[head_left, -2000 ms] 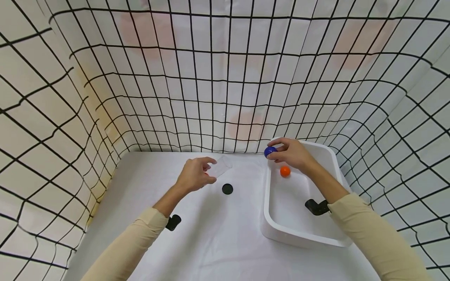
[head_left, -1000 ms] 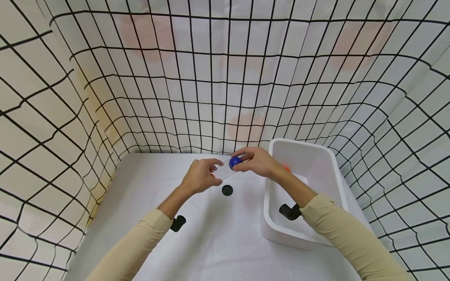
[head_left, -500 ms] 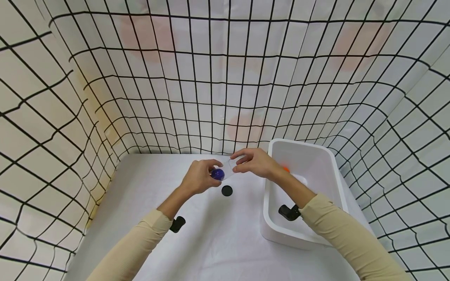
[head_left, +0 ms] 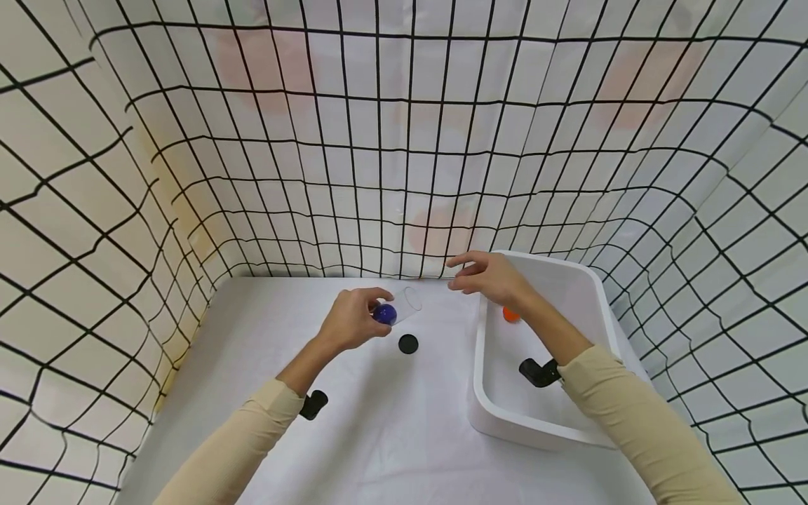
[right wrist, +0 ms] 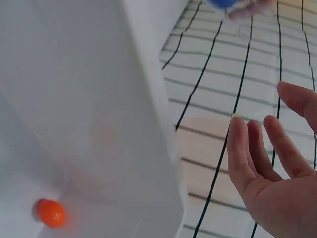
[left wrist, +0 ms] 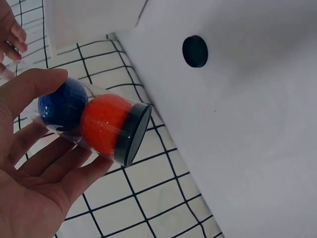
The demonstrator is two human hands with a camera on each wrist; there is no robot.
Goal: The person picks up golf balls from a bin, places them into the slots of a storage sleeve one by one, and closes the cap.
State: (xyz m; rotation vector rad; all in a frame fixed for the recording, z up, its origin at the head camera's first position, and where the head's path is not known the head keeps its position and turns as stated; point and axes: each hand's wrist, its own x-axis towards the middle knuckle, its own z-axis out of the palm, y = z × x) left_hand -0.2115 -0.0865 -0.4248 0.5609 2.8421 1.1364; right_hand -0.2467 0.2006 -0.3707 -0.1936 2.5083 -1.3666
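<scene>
One coarse, square-meshed black net (head_left: 410, 36) rises behind a smooth, faintly creased white table (head_left: 404, 435). A round-cornered white tub (head_left: 478, 365) stands on it. The hands are apart: the left hand (head_left: 352, 319) is clamped round a tilted, clear cylindrical tube (head_left: 406, 307); the right hand (head_left: 489, 275), fingers loosely bent and parted, hovers by the tub's rim. Within the tube, a glossy blue ball (left wrist: 63, 105) sits just beside an orange ball (left wrist: 103, 125), next to the black end cap (left wrist: 132, 135). A second orange ball (head_left: 510, 315) lies in the tub; a flat black disc (head_left: 408, 344), on the table.
</scene>
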